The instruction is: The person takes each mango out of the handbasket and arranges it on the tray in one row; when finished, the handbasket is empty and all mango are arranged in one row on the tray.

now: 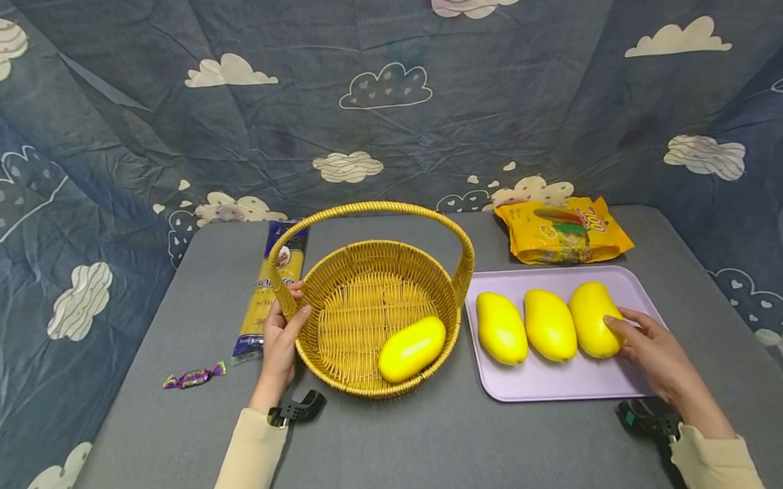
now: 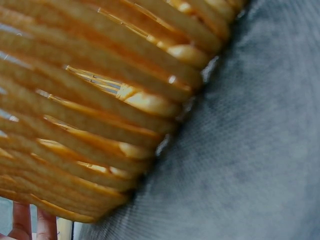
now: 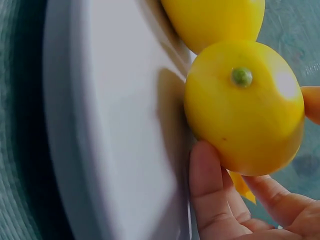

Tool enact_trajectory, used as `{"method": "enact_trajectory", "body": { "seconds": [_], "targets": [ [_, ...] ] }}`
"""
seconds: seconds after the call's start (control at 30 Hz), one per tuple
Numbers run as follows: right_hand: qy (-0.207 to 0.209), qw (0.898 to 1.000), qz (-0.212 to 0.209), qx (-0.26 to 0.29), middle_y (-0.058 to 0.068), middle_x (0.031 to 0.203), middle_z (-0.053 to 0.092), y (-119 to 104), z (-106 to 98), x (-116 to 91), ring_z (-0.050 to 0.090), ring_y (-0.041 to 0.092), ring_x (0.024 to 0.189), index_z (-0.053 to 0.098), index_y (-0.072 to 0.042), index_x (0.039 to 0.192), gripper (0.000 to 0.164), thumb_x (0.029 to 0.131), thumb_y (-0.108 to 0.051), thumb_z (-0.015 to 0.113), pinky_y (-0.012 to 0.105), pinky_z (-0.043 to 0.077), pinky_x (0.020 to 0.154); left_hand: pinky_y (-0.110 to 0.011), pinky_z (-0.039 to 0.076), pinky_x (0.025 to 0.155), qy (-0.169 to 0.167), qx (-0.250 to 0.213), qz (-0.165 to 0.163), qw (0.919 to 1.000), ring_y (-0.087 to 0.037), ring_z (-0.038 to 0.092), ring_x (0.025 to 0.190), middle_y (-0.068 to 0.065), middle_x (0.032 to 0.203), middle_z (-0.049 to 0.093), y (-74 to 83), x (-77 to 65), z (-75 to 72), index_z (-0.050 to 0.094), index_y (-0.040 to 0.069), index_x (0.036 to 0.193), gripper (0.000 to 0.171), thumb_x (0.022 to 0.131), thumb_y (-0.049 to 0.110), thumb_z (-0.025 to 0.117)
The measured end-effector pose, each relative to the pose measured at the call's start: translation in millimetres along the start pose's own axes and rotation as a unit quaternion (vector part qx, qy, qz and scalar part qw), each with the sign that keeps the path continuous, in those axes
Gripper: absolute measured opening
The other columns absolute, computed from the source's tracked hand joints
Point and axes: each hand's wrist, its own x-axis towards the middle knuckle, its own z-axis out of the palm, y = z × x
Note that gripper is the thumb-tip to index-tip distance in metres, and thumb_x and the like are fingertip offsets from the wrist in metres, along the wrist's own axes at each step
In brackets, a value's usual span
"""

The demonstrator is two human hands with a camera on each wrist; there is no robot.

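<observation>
So, hands are apart: L hand point(image 1: 281, 345) grips the wicker basket point(image 1: 351, 304) at its side, R hand point(image 1: 655, 360) pinches the far-right mango point(image 1: 592, 319) on the lilac tray point(image 1: 529, 386). It might slip & bump the middle mango point(image 1: 550, 325) b/c it looks fat & smooth.

Looking closely at the woven side of a basket point(image 2: 100, 107), amber-brown and glossy, with slanting strands and bright gaps between some of them. To the right of the basket, a stretch of grey, finely textured counter point(image 2: 250, 150). Just below the basket's lower edge, two fingers of the left grip point(image 2: 22, 226), pointing up at it, any contact hidden. Beside them, also below the basket, a pale-yellow sliver point(image 2: 65, 227), too small to identify.
</observation>
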Motion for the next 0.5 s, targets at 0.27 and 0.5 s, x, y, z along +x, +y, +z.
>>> {"method": "enact_trajectory", "body": {
  "seconds": [0.27,0.5],
  "targets": [
    [-0.001,1.000,-0.002,-0.004,0.034,0.140,0.024,3.3,-2.1,-0.4,0.042,0.031,0.106,0.009,0.007,0.147,0.086,0.096,-0.055,0.040,0.013,0.044,0.067,-0.030,0.031,0.104,0.000,0.002,0.001,1.0000,-0.023,0.038,0.130,-0.013,0.137,0.046,0.1,-0.2,0.3,0.045,-0.012,0.117,0.031,0.092,0.001,0.058],
    [-0.015,1.000,-0.019,-0.008,0.030,0.136,0.029,7.1,-2.1,0.4,0.047,0.009,0.089,0.010,0.010,0.146,0.084,0.098,-0.054,0.036,0.014,0.045,0.069,-0.031,0.031,0.104,0.000,-0.002,0.004,1.0000,-0.024,0.038,0.129,-0.013,0.137,0.046,-0.5,-0.1,0.1,0.044,-0.013,0.117,0.033,0.092,0.002,0.059]
  ]
}}
